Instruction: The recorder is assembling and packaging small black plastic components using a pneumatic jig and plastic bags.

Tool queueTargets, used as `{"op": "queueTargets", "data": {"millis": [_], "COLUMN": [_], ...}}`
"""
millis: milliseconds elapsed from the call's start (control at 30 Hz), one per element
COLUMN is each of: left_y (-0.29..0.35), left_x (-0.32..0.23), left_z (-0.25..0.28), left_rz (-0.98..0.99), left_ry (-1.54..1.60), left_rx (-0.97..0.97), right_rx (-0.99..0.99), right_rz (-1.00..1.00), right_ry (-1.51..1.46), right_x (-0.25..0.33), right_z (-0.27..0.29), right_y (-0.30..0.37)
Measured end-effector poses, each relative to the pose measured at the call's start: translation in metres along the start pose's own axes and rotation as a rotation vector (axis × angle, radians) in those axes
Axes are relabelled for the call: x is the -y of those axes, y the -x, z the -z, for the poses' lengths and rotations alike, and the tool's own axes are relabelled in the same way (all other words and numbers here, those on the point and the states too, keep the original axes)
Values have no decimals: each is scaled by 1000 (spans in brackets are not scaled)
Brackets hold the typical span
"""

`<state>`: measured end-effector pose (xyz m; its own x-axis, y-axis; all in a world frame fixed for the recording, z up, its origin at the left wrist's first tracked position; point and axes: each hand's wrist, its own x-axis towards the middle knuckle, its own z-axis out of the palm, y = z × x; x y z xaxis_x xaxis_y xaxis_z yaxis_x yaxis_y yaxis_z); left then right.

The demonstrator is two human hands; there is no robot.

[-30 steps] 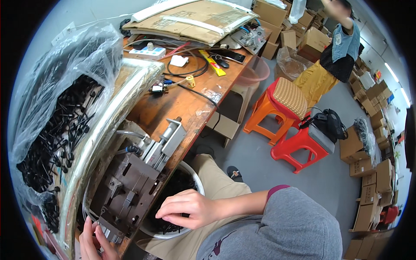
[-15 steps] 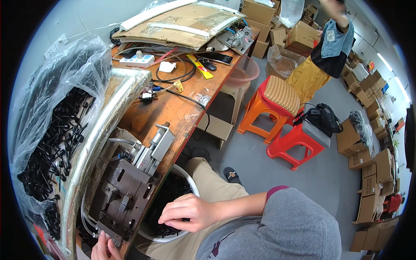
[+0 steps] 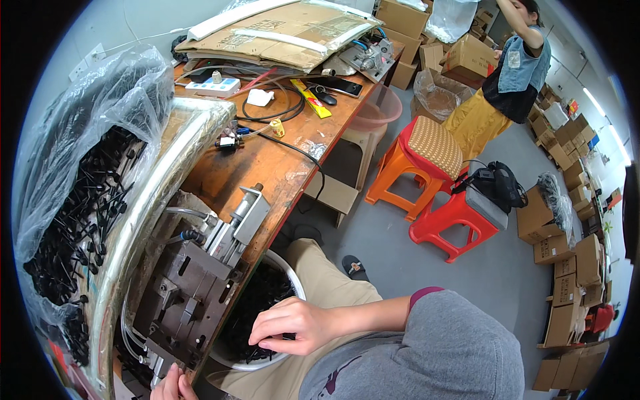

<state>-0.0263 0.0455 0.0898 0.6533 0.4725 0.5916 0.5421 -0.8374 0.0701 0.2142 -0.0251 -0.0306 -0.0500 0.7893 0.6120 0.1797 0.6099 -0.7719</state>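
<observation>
At the lower edge, my left hand (image 3: 175, 385) has its bent fingertips close together beside a silver metal cylinder (image 3: 159, 366). That cylinder sits at the near end of a dark metal fixture (image 3: 212, 268) with small clamping blocks. Whatever the left fingers hold is hidden. Over a white bucket (image 3: 298, 279), my right hand (image 3: 291, 327) hangs with its fingers bent and thumb drawn toward the index fingertip. Something dark shows between them, but I cannot tell a held piece from the contents behind. Small black parts (image 3: 267, 283) fill the bucket, which stands by my legs.
Left of the fixture, a clear plastic bag (image 3: 127, 87) holds many black stemmed pieces (image 3: 80, 220). Cables, a power strip (image 3: 213, 87) and a phone (image 3: 343, 85) lie farther along the wooden bench (image 3: 223, 167). Stools (image 3: 417, 160), cartons (image 3: 563, 293) and another person (image 3: 510, 83) are to the right.
My left hand has shifted slightly right, and its fingers have come closer together. The right hand has barely moved above the bucket. In the background, the other person's raised arm has changed position.
</observation>
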Motion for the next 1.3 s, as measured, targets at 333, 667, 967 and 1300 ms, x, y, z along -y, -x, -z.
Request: {"op": "queueTargets", "data": {"millis": [333, 667, 967, 1300], "left_y": [1, 1, 6, 13], "left_x": [-1, -4, -5, -2], "left_z": [-3, -2, -5, -11], "left_rz": [-17, -59, -43, -34], "left_ry": [38, 33, 71, 86], "left_rx": [-16, 4, 34, 48], "right_rx": [-2, -29, 11, -6], "right_rz": [-37, -96, -218, -309], "right_ry": [-30, -53, -155, -204], "right_x": [-5, -8, -9, -10], "right_z": [-2, 3, 10, 14], "right_y": [4, 5, 5, 6]}}
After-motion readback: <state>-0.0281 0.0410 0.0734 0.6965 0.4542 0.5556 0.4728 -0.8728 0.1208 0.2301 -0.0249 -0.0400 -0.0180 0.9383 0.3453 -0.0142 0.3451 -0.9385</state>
